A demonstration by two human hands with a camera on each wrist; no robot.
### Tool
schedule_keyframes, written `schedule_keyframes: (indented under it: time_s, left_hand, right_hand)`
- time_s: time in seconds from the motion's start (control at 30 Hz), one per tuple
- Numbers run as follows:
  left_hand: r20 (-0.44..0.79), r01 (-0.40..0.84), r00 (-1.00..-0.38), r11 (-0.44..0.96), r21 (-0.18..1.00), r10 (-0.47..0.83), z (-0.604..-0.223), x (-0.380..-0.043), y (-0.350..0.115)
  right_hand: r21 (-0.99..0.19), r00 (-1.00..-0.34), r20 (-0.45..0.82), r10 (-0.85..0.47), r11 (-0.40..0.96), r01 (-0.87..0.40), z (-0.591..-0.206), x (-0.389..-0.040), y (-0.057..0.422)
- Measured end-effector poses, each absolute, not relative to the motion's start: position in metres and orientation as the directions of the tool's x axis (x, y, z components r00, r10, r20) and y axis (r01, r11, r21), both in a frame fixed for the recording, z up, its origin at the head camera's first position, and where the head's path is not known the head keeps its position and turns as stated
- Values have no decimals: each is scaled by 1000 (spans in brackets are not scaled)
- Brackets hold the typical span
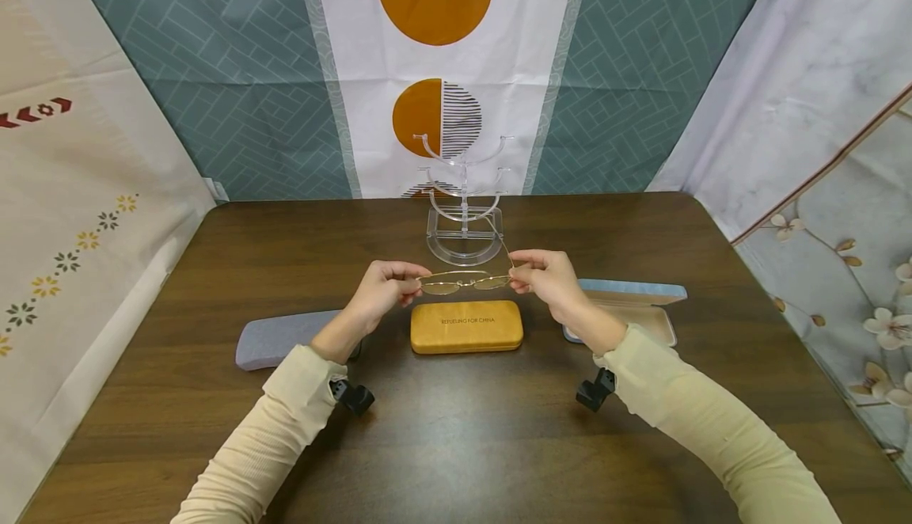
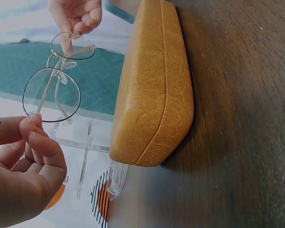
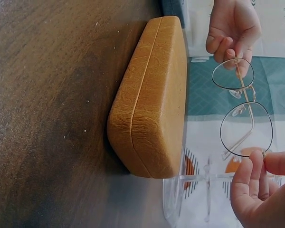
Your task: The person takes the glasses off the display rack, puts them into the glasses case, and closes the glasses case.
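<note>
A pair of thin gold-rimmed eyeglasses (image 1: 441, 288) is held level between both hands, just above and behind a mustard-yellow glasses case (image 1: 466, 328). My left hand (image 1: 388, 290) pinches one end of the frame between thumb and fingertips. At the opposite end, my right hand (image 1: 547, 280) pinches the frame near its hinge. In the head view one temple lies across behind the lenses, while the other reaches back toward a clear display stand (image 1: 464, 211). Both wrist views show the round lenses (image 2: 52, 95) and the closed yellow case (image 3: 147, 104) beside them.
On the left lies a grey-blue glasses case (image 1: 281, 339), partly behind the left forearm. An open light-blue case (image 1: 634, 290) with a pale lining sits to the right, partly covered by the right arm. Patterned cloth (image 1: 249, 73) hangs behind the wooden table (image 1: 456, 429).
</note>
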State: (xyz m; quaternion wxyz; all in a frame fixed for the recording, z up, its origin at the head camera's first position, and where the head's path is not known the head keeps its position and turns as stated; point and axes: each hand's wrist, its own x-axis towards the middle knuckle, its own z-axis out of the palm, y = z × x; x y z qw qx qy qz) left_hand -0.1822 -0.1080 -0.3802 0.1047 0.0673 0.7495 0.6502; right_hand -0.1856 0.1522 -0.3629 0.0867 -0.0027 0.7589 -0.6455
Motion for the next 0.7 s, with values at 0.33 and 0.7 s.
schedule_keyframes:
  time_s: [0.33, 0.7]
  left_hand:
    - [-64, -34, -972, 132, 991, 226, -380, -184, -109]
    - [-74, -44, -971, 136, 990, 226, -380, -184, -110]
  right_hand:
    - [-969, -982, -143, -126, 222, 112, -364, -186, 150]
    - [-951, -978, -156, -135, 289, 112, -366, -184, 147]
